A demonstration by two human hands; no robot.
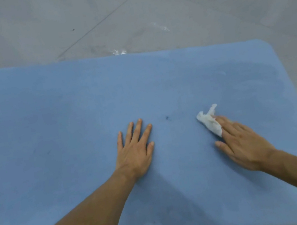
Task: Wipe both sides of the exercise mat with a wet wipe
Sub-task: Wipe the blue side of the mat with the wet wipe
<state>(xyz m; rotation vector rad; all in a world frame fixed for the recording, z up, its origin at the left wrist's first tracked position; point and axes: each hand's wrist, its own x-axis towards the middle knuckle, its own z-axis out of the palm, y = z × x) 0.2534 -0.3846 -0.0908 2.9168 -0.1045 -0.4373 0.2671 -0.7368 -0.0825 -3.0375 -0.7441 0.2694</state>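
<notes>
Blue exercise mat (66, 126) lies flat on the grey floor (86, 14). Left hand (135, 152) is splayed flat, pinning it. Right hand (244, 145) presses the crumpled wet wipe (210, 122) under straight fingers (225, 126) — no pinch. Mat looks soft, light, floppy — for flipping, likely best taken at a corner or edge.

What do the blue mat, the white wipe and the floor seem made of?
Mat: probably foam, matte, finely textured, rounded corner. Wipe: thin nonwoven or paper, crumpled, limp under the right hand. Floor: smooth grey tile or concrete, slight sheen, thin joint line.
</notes>
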